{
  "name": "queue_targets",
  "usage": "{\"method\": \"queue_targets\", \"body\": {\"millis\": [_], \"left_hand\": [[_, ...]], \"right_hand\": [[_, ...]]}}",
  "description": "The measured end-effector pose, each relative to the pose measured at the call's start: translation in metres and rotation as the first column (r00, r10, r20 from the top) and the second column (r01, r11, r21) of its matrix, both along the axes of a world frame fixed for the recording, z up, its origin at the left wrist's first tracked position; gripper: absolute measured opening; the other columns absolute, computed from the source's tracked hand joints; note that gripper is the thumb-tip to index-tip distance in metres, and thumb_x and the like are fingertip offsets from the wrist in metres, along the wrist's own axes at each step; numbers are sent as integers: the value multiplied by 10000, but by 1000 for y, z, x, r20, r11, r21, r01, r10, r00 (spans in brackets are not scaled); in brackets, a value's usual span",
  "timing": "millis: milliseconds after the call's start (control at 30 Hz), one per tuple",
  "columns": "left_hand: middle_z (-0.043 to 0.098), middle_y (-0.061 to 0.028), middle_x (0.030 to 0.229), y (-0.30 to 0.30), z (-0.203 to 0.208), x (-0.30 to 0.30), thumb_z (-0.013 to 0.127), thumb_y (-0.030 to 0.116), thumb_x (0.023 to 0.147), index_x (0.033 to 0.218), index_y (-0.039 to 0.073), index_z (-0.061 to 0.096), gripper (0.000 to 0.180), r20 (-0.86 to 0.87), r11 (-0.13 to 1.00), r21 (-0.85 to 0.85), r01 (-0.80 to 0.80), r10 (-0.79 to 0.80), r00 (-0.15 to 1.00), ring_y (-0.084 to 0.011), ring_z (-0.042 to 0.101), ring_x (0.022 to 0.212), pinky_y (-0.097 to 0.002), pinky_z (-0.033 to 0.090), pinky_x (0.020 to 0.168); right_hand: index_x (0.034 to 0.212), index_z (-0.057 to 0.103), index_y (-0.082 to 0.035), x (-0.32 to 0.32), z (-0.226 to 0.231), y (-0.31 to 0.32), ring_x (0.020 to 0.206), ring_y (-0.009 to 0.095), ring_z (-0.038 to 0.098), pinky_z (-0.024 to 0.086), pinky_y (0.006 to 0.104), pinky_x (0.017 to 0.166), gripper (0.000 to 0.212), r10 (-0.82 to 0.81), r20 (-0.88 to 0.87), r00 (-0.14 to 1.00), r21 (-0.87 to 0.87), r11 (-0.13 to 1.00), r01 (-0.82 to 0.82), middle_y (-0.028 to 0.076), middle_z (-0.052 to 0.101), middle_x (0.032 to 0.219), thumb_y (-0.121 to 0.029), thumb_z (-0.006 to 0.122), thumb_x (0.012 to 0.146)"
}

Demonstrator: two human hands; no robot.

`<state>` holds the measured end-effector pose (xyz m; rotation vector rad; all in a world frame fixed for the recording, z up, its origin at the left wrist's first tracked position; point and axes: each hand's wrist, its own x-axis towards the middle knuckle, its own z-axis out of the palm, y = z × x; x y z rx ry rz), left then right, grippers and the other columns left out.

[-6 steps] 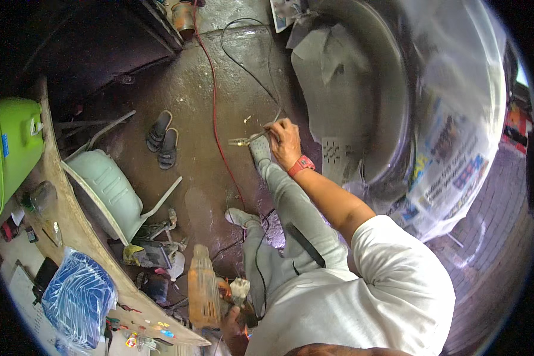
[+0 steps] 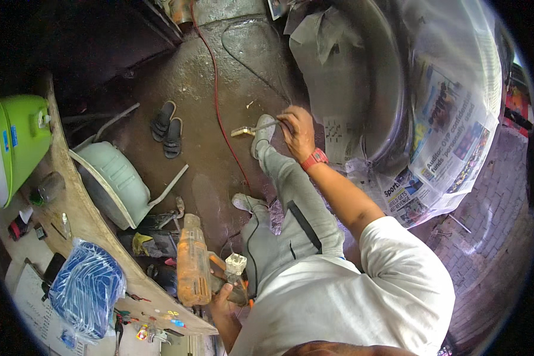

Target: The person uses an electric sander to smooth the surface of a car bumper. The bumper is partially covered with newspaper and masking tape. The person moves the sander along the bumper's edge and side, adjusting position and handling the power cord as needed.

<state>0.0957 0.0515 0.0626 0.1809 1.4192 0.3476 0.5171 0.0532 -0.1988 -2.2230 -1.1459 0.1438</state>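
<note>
My right hand (image 2: pixel 298 136) is closed around the rear of a thin grey rod-like tool (image 2: pixel 261 126) with a pale yellowish, blocky head pointing left above my right shoe (image 2: pixel 264 135). A dark cord runs away from near that hand. Low in the picture, my left hand (image 2: pixel 223 298) has its fingers wrapped at the handle of an orange-bodied tool (image 2: pixel 193 261) with a ribbed, dusty casing. A whitish block (image 2: pixel 236 264) sits right beside the handle. My body partly hides that grip.
On the right stands a large curved panel (image 2: pixel 391 89) covered with newspaper and plastic. A red hose (image 2: pixel 215 83) crosses the floor near black slippers (image 2: pixel 167 130). To the left are a pale green chair (image 2: pixel 115 184) and a workbench (image 2: pixel 95 231) holding a blue wrapped bundle (image 2: pixel 88 291).
My left hand and the orange-bodied tool have moved forward and slightly left. My right hand has shifted a little right and forward with the rod-like tool. The view has tilted slightly.
</note>
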Motion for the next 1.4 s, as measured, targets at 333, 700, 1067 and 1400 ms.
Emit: {"method": "queue_targets", "body": {"millis": [333, 700, 1067, 1400], "left_hand": [[587, -97, 1317, 91, -15, 105, 797, 118, 785, 1489, 79, 451, 785, -17, 983, 165, 81, -79, 997, -245, 639, 1026, -401, 552, 904], [662, -99, 958, 237, -78, 267, 848, 4, 736, 1332, 102, 461, 717, 283, 972, 122, 201, -228, 932, -207, 635, 899, -329, 536, 773], [680, -73, 977, 427, -202, 361, 834, 68, 770, 1085, 48, 640, 371, 70, 528, 284, 800, -844, 532, -215, 629, 908, -359, 501, 843], [661, -58, 1074, 462, -291, 359, 852, 9, 763, 1328, 29, 536, 647, 17, 467, 111, 877, -884, 468, -203, 614, 1000, -358, 479, 953]], "right_hand": [[992, 710, -44, 19, 9, -17, 867, 326, 661, 525, 401, 758, 150, -165, -404, 900, -230, 970, 75, 137, 663, 926, -114, 754, 866], [1011, 692, 6, 76, 11, 9, 773, 246, 656, 526, 348, 730, 180, -516, -470, 717, -463, 835, 297, 134, 684, 906, -101, 753, 879], [1001, 709, -33, 58, -45, 106, 777, 168, 638, 524, 319, 738, 162, -775, -420, 472, -700, 607, 375, 75, 707, 869, -87, 778, 865], [1009, 678, -24, 43, -104, 178, 743, 128, 598, 510, 294, 721, 168, -847, -450, 285, -770, 529, 357, 49, 658, 807, -92, 773, 888]]}}
